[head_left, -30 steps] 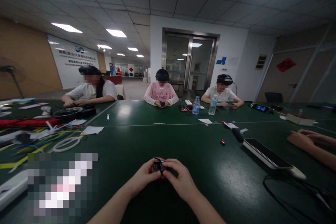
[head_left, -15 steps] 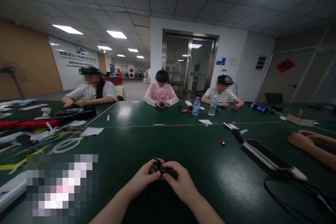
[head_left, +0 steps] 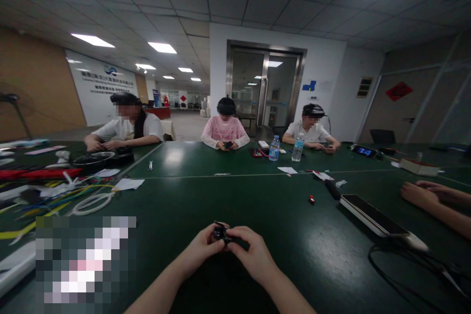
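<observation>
A small black object (head_left: 220, 232) is held between my two hands above the green table (head_left: 176, 221), low in the middle of the view. My left hand (head_left: 200, 250) grips its left side with thumb and fingers. On its right side, my right hand (head_left: 252, 250) pinches it with the thumb below and the fingers above. The object has a thin flat part sticking up at its top; its finer details are too small and dark to tell.
Cables (head_left: 93, 203) and a paper piece (head_left: 128, 184) lie left. Rightward are a small red item (head_left: 311, 199), a phone-like device (head_left: 373, 216), a black cord (head_left: 397, 274) and another person's hands (head_left: 421, 195). Bottles (head_left: 274, 148) stand farther back; three people sit opposite.
The whole view has shifted very slightly. Both my hands stay on the black object in nearly the same pose. The hands of the people opposite have moved a little.
</observation>
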`<state>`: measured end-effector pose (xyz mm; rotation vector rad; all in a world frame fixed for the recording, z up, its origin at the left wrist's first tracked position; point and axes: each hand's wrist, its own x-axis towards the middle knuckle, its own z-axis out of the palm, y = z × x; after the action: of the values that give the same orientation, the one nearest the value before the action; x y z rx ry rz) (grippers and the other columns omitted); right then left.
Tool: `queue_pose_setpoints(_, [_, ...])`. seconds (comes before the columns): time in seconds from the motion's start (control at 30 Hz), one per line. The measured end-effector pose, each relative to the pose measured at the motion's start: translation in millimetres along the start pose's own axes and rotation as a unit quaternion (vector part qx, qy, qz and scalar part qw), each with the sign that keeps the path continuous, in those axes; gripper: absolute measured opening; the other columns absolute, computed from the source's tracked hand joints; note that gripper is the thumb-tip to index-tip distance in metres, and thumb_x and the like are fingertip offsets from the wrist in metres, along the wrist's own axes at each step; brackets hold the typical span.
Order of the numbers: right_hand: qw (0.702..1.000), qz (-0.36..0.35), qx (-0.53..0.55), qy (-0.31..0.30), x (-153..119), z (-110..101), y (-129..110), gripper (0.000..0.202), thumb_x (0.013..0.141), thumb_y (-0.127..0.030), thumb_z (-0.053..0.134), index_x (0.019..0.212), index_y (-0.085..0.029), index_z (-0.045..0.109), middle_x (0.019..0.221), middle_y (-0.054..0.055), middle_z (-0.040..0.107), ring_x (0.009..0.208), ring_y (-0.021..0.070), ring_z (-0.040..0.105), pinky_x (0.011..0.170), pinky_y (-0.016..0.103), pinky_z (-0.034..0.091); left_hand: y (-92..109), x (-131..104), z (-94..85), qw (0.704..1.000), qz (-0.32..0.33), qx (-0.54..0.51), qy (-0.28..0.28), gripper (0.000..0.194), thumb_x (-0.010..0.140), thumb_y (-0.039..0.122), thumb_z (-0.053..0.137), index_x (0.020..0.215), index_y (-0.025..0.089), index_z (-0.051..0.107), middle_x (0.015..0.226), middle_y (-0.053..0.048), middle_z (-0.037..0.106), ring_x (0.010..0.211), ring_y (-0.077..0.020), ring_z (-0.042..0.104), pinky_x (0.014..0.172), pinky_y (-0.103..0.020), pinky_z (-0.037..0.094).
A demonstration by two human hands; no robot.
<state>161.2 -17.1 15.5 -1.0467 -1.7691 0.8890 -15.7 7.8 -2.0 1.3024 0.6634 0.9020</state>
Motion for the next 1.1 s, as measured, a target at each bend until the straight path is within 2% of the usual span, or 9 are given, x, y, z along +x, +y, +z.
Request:
queue_pose_setpoints(0.23, [1.000,0.013,-0.023,0.005,-0.7,0.7,-0.1,0.029,0.074,-0.018,0.059,0.102,-0.028,0.060,0.104,0.000,0.062,0.099,0.0183,0.057,0.089,0.033,0.044,1.4,-1.1,-0.6,1.000,-0.015,-0.027,0.003,0.047,0.068,0.031,0.068,0.111,0.022,0.048,0.099,-0.005,0.061,0.085,-0.0169,0.058,0.080,-0.033,0.041])
queue_pose_setpoints(0.43, [0.999,0.024,-0.034,-0.005,-0.9,-1.6,-4.4,0.021,0.077,-0.022,0.055,0.097,-0.025,0.061,0.099,0.000,0.063,0.095,0.0184,0.058,0.086,0.032,0.045,1.4,-0.4,-1.7,1.000,-0.004,-0.028,-0.011,0.042,0.072,0.029,0.065,0.109,0.021,0.049,0.096,-0.004,0.062,0.081,-0.0153,0.057,0.076,-0.031,0.041])
queue_pose_setpoints(0.63, [0.999,0.022,-0.029,-0.002,-0.8,-1.3,-4.8,0.021,0.076,-0.021,0.056,0.096,-0.026,0.062,0.100,0.000,0.063,0.095,0.0189,0.058,0.086,0.033,0.045,5.1,-1.7,1.0,1.000,-0.005,-0.015,-0.004,0.041,0.072,0.031,0.065,0.109,0.021,0.050,0.091,-0.003,0.061,0.079,-0.0150,0.057,0.074,-0.030,0.041])
queue_pose_setpoints(0.87, [0.999,0.035,-0.028,0.004,-0.8,-1.7,-4.7,0.029,0.076,-0.021,0.057,0.104,-0.029,0.056,0.102,-0.002,0.062,0.098,0.0184,0.056,0.088,0.033,0.043,4.7,-3.3,1.2,0.999,-0.009,-0.031,0.007,0.045,0.072,0.032,0.064,0.112,0.021,0.047,0.096,-0.005,0.062,0.081,-0.0156,0.057,0.076,-0.031,0.041])
queue_pose_setpoints(1.1, [0.999,0.032,-0.018,0.002,-0.7,-2.7,-6.3,0.028,0.076,-0.022,0.056,0.104,-0.026,0.055,0.101,0.001,0.062,0.098,0.0191,0.057,0.089,0.034,0.043,2.2,-0.9,-0.9,0.999,0.002,-0.034,-0.004,0.044,0.073,0.034,0.064,0.112,0.021,0.048,0.092,-0.004,0.060,0.079,-0.0152,0.057,0.073,-0.029,0.041])
